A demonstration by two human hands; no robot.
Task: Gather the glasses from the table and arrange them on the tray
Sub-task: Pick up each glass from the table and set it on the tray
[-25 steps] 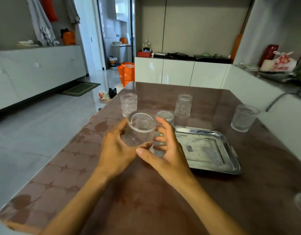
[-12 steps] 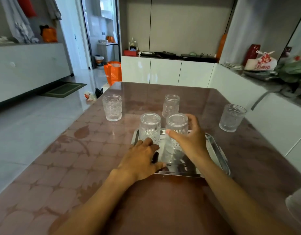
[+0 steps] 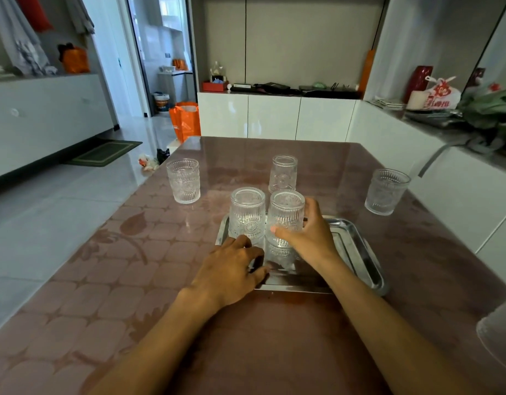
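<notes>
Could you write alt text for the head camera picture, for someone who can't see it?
A person's right hand grips a ribbed glass on a steel tray, beside another glass; the left hand rests on the tray's near corner. Three more glasses stand on the brown table beyond.

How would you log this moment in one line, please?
right hand: holds glass on tray | left hand: on tray edge

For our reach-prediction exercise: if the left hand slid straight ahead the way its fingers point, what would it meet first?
Probably the left glass on the tray: the left hand points at its base, though depth is uncertain.
</notes>
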